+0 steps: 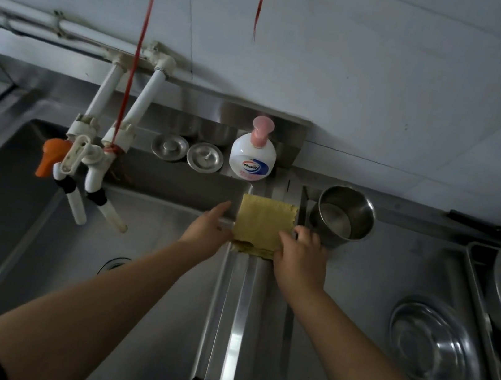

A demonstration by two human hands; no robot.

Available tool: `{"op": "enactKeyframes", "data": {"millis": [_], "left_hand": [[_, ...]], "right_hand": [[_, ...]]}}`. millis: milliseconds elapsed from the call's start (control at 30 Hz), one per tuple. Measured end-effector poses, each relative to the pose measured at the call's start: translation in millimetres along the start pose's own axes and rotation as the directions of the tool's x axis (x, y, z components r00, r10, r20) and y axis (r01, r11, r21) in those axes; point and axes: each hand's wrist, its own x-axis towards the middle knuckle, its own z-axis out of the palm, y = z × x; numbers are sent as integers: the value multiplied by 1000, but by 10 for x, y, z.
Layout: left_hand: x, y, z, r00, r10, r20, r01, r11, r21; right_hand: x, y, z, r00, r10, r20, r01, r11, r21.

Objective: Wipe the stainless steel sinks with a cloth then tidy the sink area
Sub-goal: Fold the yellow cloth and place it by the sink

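On the steel divider (239,302) between two sinks: yellow cloth (264,221) laid flat. Left hand (209,229) at cloth's left edge, fingers straight and relaxed, grasping nothing. Right hand (301,256) at near right corner, fingers curled onto cloth. Behind: soap bottle (252,157), two drain plugs (186,151). Right sink: steel pot (341,216), bowl (433,347).

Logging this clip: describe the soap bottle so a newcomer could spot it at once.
Follow the divider between the two sinks back to the ledge at the wall. The soap bottle stands there, right of two steel lids: white plastic, the only thing with a pink pump.
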Motion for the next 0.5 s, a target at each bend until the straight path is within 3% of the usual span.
{"op": "enactKeyframes", "data": {"millis": [100,300,500], "left_hand": [[-258,-80,-220,999,1,-37,1,998,56],[-998,-250,-849,999,-20,28,15,988,152],[-1785,-662,-1727,998,-50,-34,61,875,480]], "right_hand": [[-81,-144,-169,997,-70,42,70,997,-18],[-327,-840,-527,950,-233,208,247,968,-43],[-679,-1911,-605,862,-409,299,467,871,-152]]}}
